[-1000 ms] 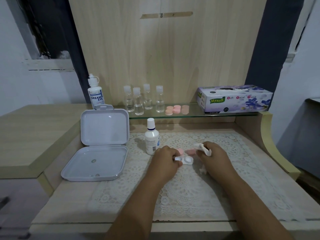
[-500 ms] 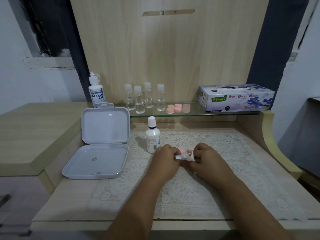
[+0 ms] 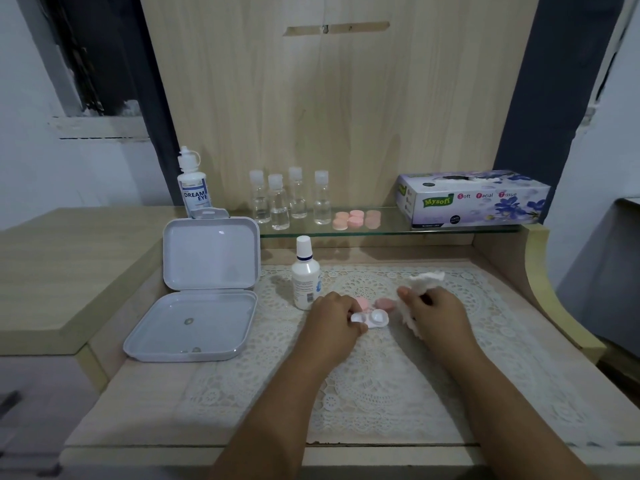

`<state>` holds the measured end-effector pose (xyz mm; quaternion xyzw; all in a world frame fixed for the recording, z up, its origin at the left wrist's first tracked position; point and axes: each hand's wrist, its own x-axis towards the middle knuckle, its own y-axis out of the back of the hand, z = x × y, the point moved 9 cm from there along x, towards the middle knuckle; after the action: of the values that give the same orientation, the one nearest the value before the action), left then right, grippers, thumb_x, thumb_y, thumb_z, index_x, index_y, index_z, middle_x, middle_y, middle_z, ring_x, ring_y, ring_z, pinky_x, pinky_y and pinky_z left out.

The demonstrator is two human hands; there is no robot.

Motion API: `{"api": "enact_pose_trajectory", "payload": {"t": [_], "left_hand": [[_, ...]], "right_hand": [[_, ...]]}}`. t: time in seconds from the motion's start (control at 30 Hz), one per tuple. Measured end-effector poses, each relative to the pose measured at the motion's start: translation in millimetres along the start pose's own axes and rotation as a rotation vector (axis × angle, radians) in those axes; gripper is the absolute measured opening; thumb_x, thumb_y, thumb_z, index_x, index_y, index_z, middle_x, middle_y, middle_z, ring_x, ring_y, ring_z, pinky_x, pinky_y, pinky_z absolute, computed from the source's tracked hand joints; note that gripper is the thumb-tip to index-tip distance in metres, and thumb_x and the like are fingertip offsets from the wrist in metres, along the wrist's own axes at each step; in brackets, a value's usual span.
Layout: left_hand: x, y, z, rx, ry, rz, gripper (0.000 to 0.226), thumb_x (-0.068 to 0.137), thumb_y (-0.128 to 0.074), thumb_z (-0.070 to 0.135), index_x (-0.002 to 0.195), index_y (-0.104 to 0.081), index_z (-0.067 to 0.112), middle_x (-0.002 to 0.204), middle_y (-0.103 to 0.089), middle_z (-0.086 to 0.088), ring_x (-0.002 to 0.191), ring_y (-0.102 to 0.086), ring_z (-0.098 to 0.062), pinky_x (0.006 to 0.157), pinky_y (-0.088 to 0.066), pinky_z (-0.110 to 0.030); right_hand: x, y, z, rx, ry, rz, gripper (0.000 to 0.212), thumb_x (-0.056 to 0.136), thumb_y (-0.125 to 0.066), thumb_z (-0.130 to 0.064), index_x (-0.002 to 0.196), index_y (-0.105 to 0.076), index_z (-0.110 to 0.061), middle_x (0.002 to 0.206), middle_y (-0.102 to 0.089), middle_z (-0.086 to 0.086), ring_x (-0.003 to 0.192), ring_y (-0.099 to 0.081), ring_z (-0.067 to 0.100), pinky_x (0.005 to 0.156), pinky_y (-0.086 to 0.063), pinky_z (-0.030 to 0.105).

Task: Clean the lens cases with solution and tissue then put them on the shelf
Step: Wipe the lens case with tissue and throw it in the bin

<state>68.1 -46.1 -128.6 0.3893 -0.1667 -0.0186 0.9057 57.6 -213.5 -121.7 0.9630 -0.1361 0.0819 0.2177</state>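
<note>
Head view: left hand (image 3: 334,318) pinches the white lens case (image 3: 370,318) at frame centre, its long axis running left-right on the lace mat (image 3: 381,393); right hand (image 3: 434,315) clutches one crumpled tissue (image 3: 424,284). Two pink caps (image 3: 375,303) lie just behind. One solution bottle (image 3: 305,275) stands left; four clear bottles (image 3: 289,200) on the shelf (image 3: 391,225).

Seen from head height, looking forward and down, close over the counter (image 3: 145,403); edges perhaps warped by wide angle.
</note>
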Motion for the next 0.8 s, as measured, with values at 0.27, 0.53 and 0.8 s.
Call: {"api": "enact_pose_trajectory", "payload": {"t": [0.27, 0.53, 0.8], "left_hand": [[-4, 7, 8, -0.21, 0.009, 0.042, 0.026, 0.09, -0.057, 0.013, 0.114, -0.063, 0.022, 0.107, -0.062, 0.009, 0.098, -0.058, -0.007, 0.086, -0.048, -0.023], [-7, 10, 21, -0.251, -0.109, 0.093, 0.03, 0.088, -0.059, 0.005, 0.115, -0.067, 0.016, 0.105, -0.06, 0.008, 0.09, -0.054, 0.003, 0.077, -0.039, -0.003], [-5, 18, 18, -0.251, -0.093, 0.152, 0.03, 0.087, -0.063, 0.006, 0.115, -0.067, 0.016, 0.105, -0.061, 0.007, 0.089, -0.056, -0.004, 0.08, -0.041, -0.006]], "right_hand": [[-12, -15, 10, 0.584, -0.295, -0.147, 0.026, 0.093, -0.057, -0.014, 0.089, -0.066, 0.01, 0.071, -0.065, 0.021, 0.053, -0.062, 0.023, 0.048, -0.052, 0.026], [-14, -41, 7, 0.71, -0.408, -0.38, 0.023, 0.092, -0.057, -0.011, 0.1, -0.061, 0.011, 0.082, -0.065, 0.022, 0.06, -0.059, 0.021, 0.048, -0.051, 0.023], [-13, -28, 8, 0.78, -0.396, -0.238, 0.02, 0.088, -0.062, -0.008, 0.093, -0.064, 0.011, 0.067, -0.069, 0.015, 0.052, -0.065, 0.015, 0.046, -0.051, 0.019]]}}
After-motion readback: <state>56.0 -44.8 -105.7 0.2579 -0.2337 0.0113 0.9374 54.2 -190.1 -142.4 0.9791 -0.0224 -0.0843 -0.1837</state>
